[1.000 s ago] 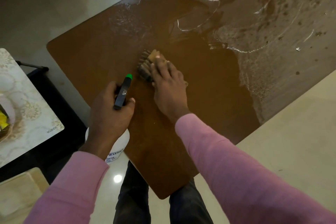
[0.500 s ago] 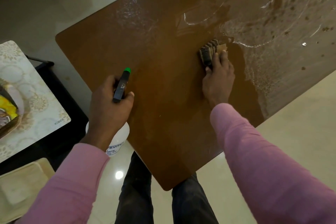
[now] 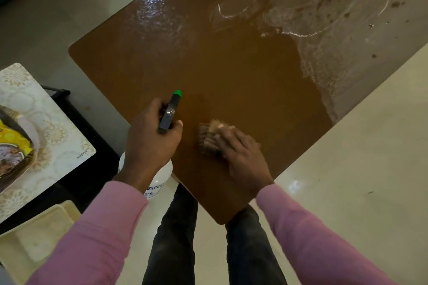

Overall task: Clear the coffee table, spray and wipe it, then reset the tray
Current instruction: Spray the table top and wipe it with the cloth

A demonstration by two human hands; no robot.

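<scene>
Right hand (image 3: 240, 152): flat, fingers straight, pressing a folded striped cloth (image 3: 206, 140) onto the near corner of the coffee table (image 3: 231, 71). The flat palm spreads the load across the wad. Judged mid-wipe.

Left hand (image 3: 150, 139): wrapped round the neck of the spray bottle (image 3: 170, 112), thumb beside the dark trigger head, green nozzle pointing out over the top. The white bottle body hangs below the table edge, off the surface. It is probably held there so the cloth has free run and another squirt is ready. The hands are near each other, not touching.

Table top: brown, with rounded corners.
- Near part: even, dark, with a dull damp look.
- Far left edge: a glare patch shows a wet film.
- Far right part: paler and streaked, with thin white lines of liquid and dark specks. Judged not yet wiped.

Tray (image 3: 58, 136): pale with a gold pattern, parked off the table to the left on a black stand (image 3: 76, 113). It carries a bowl (image 3: 16, 146) with something yellow inside; contents unclear. By my reading, the reset has not begun.
</scene>
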